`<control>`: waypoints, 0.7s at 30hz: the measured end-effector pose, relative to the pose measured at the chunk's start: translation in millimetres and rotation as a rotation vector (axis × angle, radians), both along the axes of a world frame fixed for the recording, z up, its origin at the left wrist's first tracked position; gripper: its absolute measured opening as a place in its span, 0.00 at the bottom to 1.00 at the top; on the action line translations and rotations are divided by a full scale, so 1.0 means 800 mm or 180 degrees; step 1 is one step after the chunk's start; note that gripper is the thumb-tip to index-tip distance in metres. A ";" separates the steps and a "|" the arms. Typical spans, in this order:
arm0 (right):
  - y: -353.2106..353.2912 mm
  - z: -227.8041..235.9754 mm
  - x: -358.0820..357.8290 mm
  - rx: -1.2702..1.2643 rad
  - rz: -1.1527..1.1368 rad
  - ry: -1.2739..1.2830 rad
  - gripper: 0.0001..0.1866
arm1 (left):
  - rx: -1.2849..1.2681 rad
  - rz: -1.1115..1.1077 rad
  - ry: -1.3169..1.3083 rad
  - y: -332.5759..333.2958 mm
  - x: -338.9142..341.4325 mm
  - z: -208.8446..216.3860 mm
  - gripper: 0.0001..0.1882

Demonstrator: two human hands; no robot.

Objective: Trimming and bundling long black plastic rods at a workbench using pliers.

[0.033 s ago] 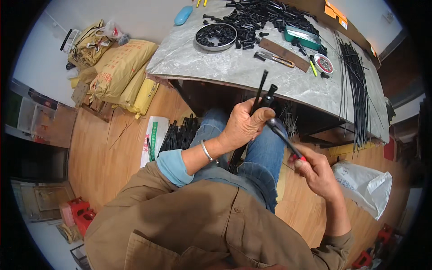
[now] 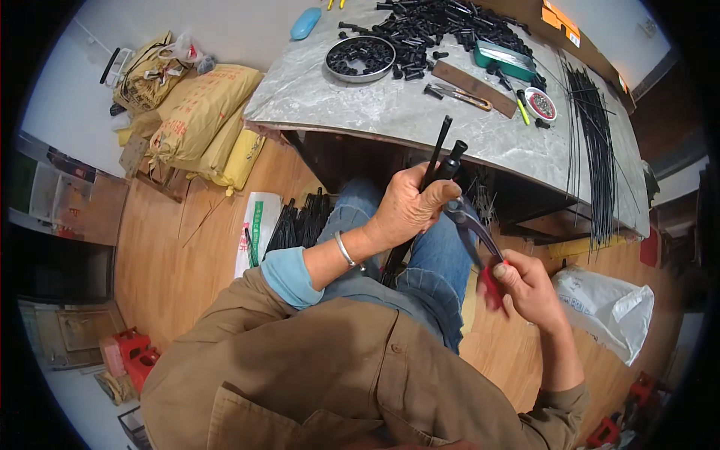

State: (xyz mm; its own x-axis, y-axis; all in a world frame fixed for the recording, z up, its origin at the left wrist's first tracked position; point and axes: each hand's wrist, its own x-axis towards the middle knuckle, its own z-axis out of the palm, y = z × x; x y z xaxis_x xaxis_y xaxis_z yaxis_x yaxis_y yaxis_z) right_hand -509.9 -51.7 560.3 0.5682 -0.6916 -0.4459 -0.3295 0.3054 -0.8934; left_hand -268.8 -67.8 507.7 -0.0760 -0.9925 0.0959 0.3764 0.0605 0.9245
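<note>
Above my lap, my left hand [image 2: 412, 208] is closed around a thin black rod [image 2: 443, 141] and a thicker black tube [image 2: 452, 159] with a flared end. Both stick up past my fingers. A pair of pliers [image 2: 480, 227] with red handle ends is in my right hand [image 2: 531, 287], which grips one handle while the other stands apart and is blurred. The pliers' head lies at my left thumb; what its jaws touch is hidden. Behind my left wrist, a bundle of black rods [image 2: 298, 223] stands on the floor.
On the grey table [image 2: 300, 101] lie a heap of black bolt-like parts [image 2: 450, 30], a round metal dish [image 2: 352, 76], a green box [image 2: 517, 69], scissors [image 2: 469, 98] and long black rods [image 2: 592, 142]. Stacked sacks [image 2: 199, 112] are at left, a white bag [image 2: 611, 311] at right.
The pliers' handles have spread apart in my right hand, one swinging down and left. My left hand and the rods have barely moved.
</note>
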 end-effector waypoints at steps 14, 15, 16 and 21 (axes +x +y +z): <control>-0.016 0.003 0.000 -0.0543 0.0509 0.0085 0.16 | -0.0129 -0.0059 -0.0163 -0.004 0.009 -0.010 0.32; -0.015 0.004 -0.002 -0.0169 0.0433 -0.0005 0.18 | -0.0130 -0.0077 -0.0161 -0.004 0.010 -0.009 0.32; -0.006 -0.005 0.001 0.0526 0.0038 -0.0598 0.21 | -0.0071 -0.0143 -0.0003 -0.003 0.011 -0.009 0.30; 0.012 -0.061 0.003 0.1671 0.0127 -0.1561 0.25 | -0.0017 -0.0201 0.0052 0.000 0.007 -0.003 0.28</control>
State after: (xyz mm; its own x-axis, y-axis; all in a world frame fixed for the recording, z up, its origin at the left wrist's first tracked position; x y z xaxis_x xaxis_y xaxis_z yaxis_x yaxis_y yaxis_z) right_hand -507.3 -42.0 511.5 0.8087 -0.4305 -0.4009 0.0523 0.7314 -0.6800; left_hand -263.1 -68.2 505.5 -0.1370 -0.9852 0.1030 0.3946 0.0411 0.9179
